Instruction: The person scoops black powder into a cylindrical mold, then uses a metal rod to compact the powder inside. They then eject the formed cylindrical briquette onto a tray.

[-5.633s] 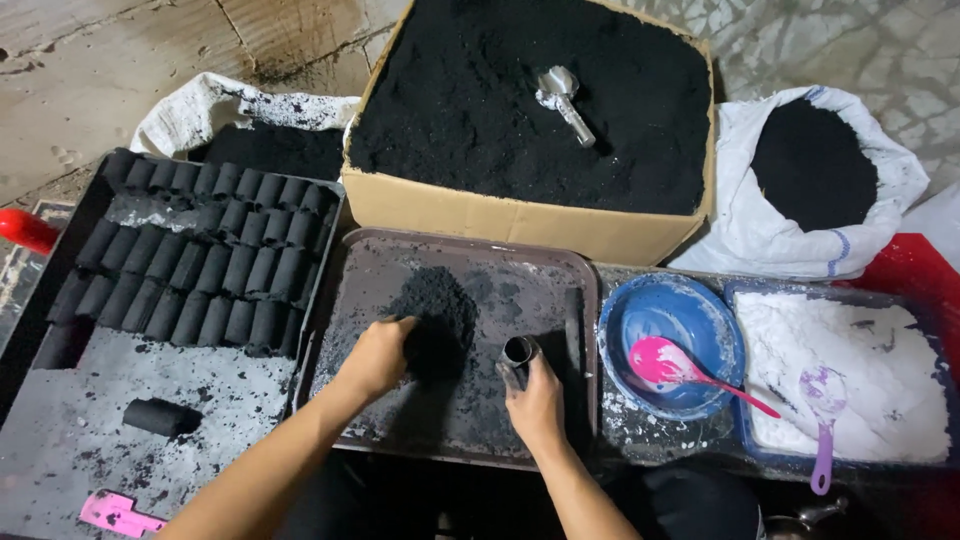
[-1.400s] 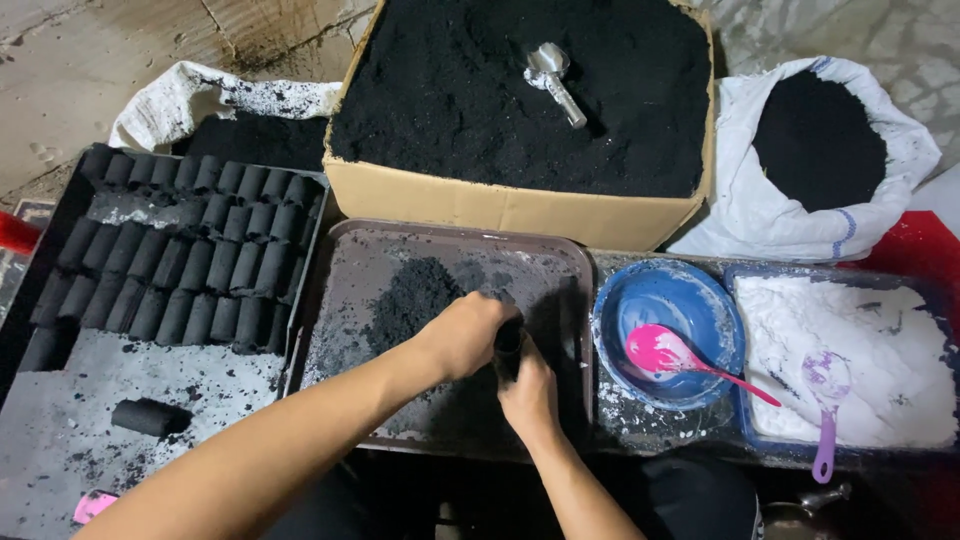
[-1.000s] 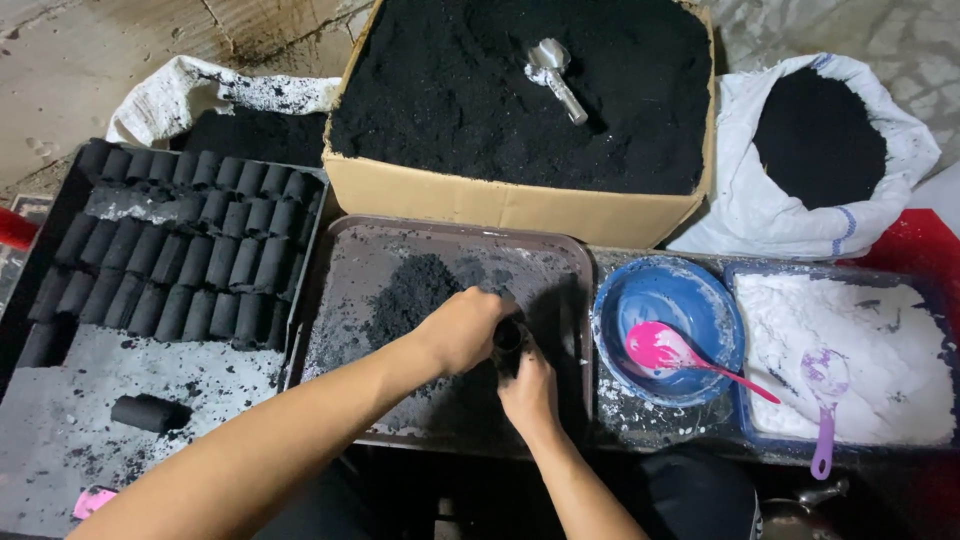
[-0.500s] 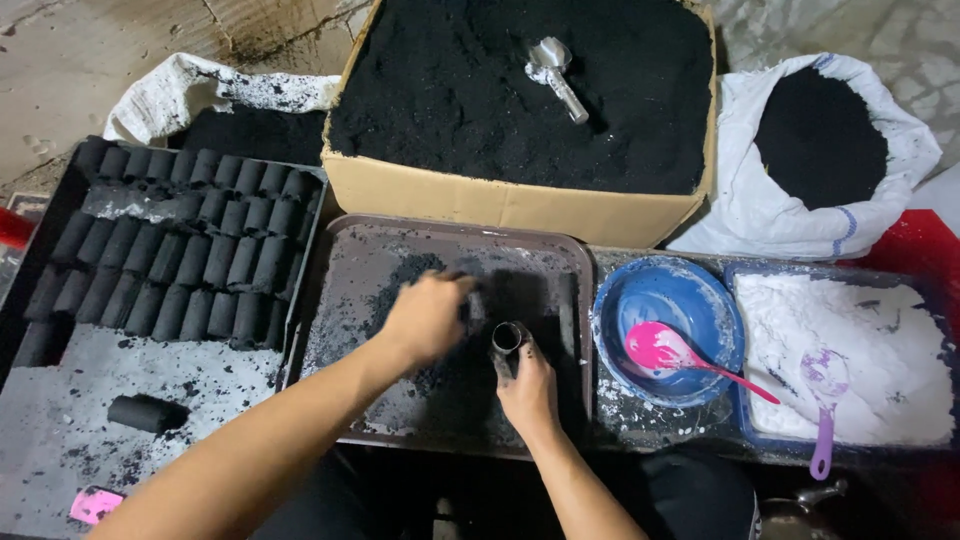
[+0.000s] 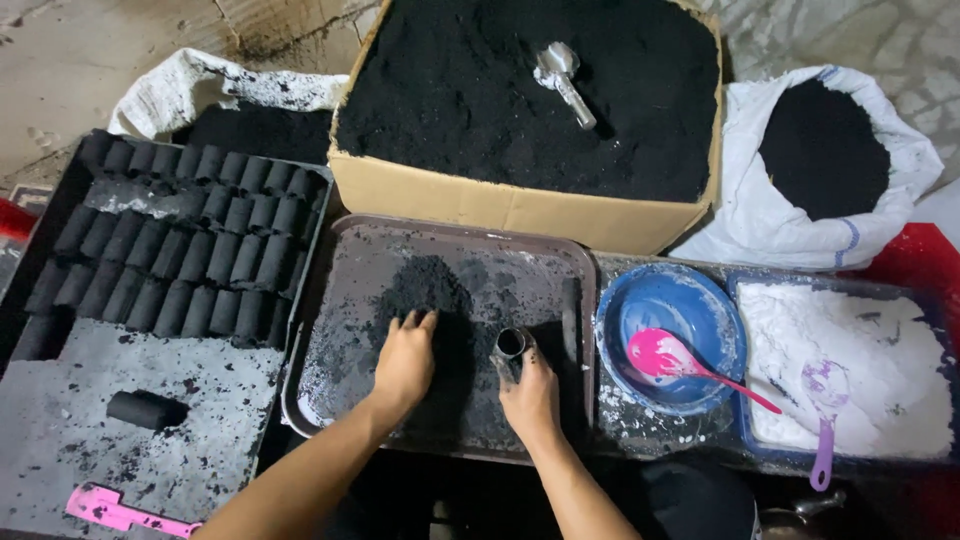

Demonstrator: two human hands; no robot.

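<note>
The left hand (image 5: 405, 358) lies palm down with fingers spread on the heap of black powder (image 5: 425, 290) in the middle of the dark metal tray (image 5: 330, 300), fingertips dug into its near edge. The right hand (image 5: 530, 395) is curled around a small dark tube mould (image 5: 511, 343), which stands upright on the tray just right of the heap, its open mouth facing up. To the left, a black tray (image 5: 60, 440) carries rows of finished black cylinders (image 5: 180, 260), with one loose cylinder (image 5: 147, 409) lying on its side nearer the person and a pink flat tool (image 5: 120, 512) at the front corner. Behind the metal tray a cardboard box (image 5: 520, 205) is full of black powder with a metal scoop (image 5: 563, 78) resting in it. To the right sit a blue bowl (image 5: 640, 300) with a pink spoon (image 5: 690, 365), and a tub of white powder (image 5: 850, 380). The likely trouble here is spillage: the mould's mouth is narrow, so a loose handful would scatter around it. A slack grip could also let the mould tip over on the gritty tray.
</note>
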